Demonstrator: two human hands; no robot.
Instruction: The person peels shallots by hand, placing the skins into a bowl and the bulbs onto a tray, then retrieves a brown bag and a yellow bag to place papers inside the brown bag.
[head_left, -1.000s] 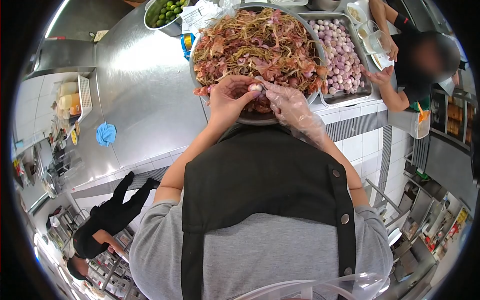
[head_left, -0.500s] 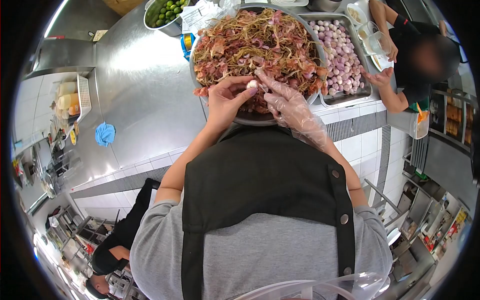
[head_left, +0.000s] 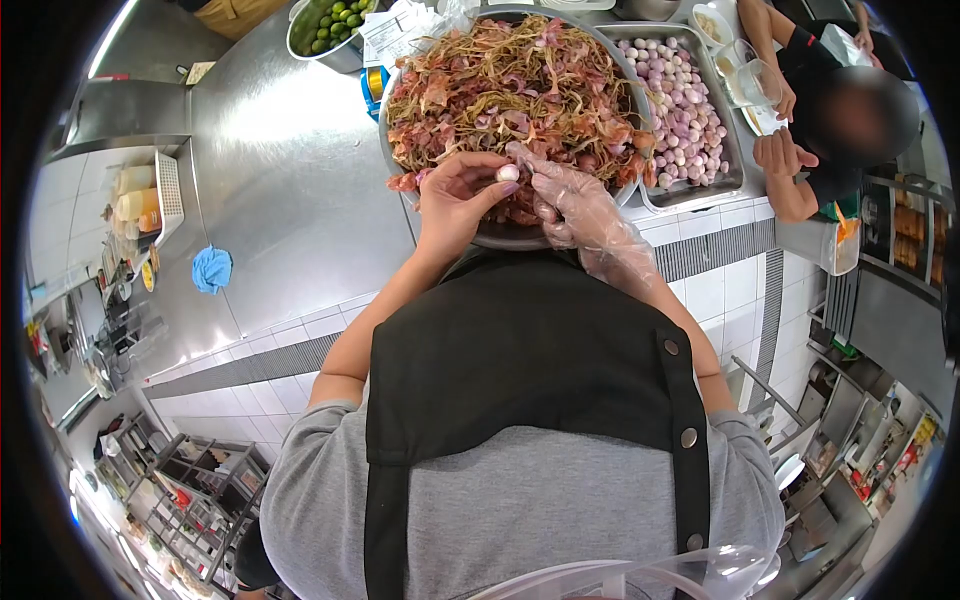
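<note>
My left hand is bare and pinches a pale peeled shallot between thumb and fingertips. Beside it, my right hand, in a clear plastic glove, has its fingers curled closed; what they grip, if anything, I cannot make out. Both hands are over the near edge of a large round metal basin. Dry reddish shallot skins and stringy roots fill that basin in a heap. To its right, a rectangular metal tray contains many pinkish-white peeled shallots.
A metal pot of green limes stands at the back left, near papers and a blue-and-yellow roll. A blue cloth lies on the steel counter. At right, a co-worker is beside plastic containers.
My right hand has shifted slightly, with its fingers curled more, while my left keeps the shallot. The co-worker's hand at right has drawn back from the tray. The person at lower left has mostly left view.
</note>
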